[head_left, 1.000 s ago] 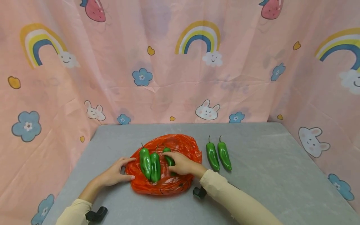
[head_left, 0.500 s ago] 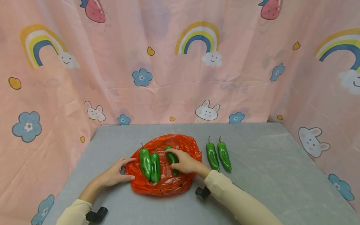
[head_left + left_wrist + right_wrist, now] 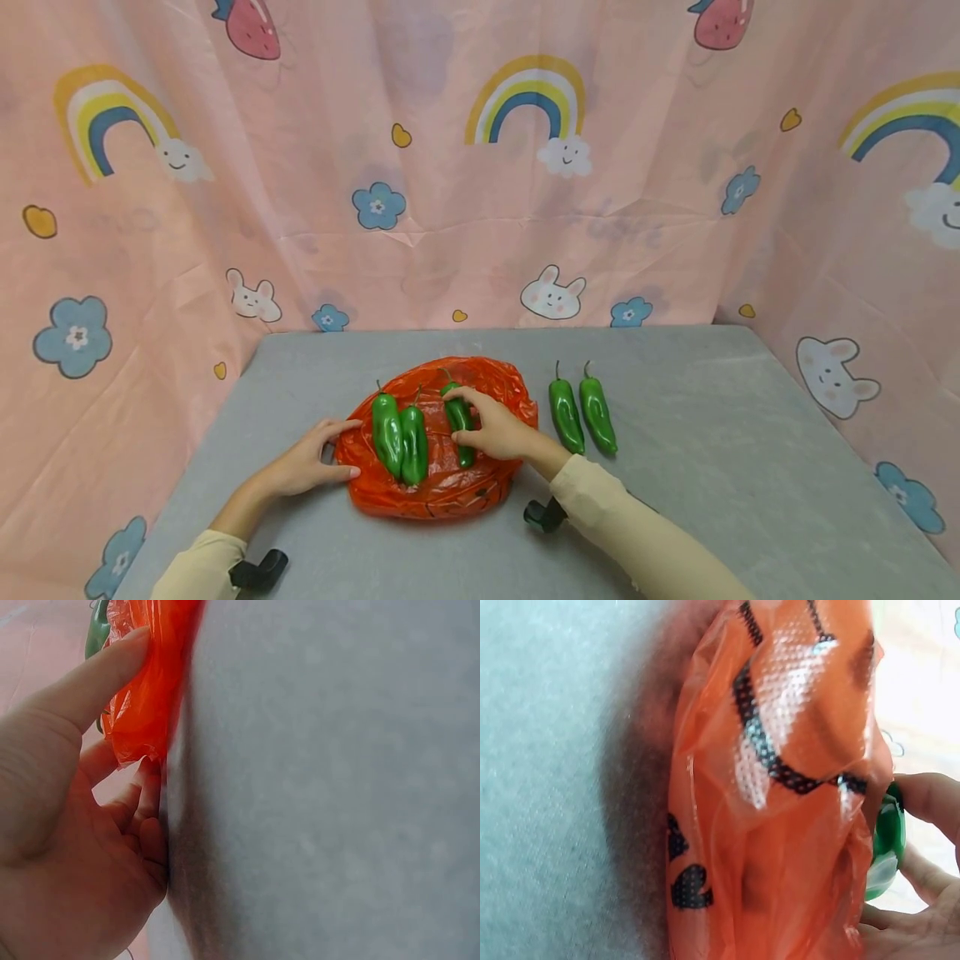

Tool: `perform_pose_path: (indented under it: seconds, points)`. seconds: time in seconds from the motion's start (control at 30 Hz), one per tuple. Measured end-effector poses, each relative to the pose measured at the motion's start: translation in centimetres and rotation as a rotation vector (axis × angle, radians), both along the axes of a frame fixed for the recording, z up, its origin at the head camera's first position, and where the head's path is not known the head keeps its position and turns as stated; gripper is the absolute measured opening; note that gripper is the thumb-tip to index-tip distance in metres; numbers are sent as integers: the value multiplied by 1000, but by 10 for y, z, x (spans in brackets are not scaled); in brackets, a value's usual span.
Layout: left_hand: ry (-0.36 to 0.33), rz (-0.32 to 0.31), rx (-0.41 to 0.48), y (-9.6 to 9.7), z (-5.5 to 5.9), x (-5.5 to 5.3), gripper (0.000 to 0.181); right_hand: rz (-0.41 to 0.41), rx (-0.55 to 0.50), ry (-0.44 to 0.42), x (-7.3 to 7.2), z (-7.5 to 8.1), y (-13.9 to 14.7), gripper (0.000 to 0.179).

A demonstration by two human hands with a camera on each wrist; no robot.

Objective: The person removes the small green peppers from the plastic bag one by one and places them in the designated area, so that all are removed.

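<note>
A red plastic bag (image 3: 438, 497) lies flattened near the table's middle, with black print on its side in the right wrist view. Two glossy green chili peppers rest side by side on it, the left pepper (image 3: 387, 435) touching the right one (image 3: 414, 447). My right hand (image 3: 495, 427) pinches a third green pepper (image 3: 467, 455) over the bag's right half, thumb near its lower part and fingers near its stem end. At the bag's left edge my left hand (image 3: 309, 460) holds the plastic between thumb and fingers, the thumb (image 3: 112, 664) lying against it.
Two more green peppers, a nearer-bag one (image 3: 566, 417) and an outer one (image 3: 597, 415), lie parallel on the grey table (image 3: 712, 467) right of the bag. A pink patterned curtain (image 3: 480, 208) encloses the back and sides.
The third pepper has shifted slightly right and away from me with my right hand, and its stem now shows. My left hand and the other peppers have stayed put.
</note>
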State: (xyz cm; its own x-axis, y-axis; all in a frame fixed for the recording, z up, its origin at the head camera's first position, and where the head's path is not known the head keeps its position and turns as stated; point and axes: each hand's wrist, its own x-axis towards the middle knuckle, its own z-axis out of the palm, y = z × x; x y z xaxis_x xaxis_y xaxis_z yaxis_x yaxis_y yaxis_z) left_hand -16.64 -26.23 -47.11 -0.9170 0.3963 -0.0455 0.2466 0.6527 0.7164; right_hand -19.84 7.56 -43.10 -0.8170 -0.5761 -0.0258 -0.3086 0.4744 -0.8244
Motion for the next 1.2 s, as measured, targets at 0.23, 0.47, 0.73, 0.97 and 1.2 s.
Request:
perform_pose_path:
  seconds: [0.23, 0.47, 0.73, 0.97, 1.2]
  points:
    - [1, 1, 14, 0, 1, 0, 70, 30, -34, -4, 3, 3, 2, 53]
    - [5, 8, -11, -1, -1, -1, 72, 56, -65, -37, 7, 11, 5, 61]
    - [-10, 8, -11, 1, 2, 1, 73, 62, -132, -110, 13, 19, 15, 66]
    - [-17, 7, -10, 2, 2, 0, 72, 46, -193, -91, 17, 26, 26, 58]
    - [-16, 10, -15, 1, 0, 0, 72, 25, -225, -46, 18, 29, 37, 60]
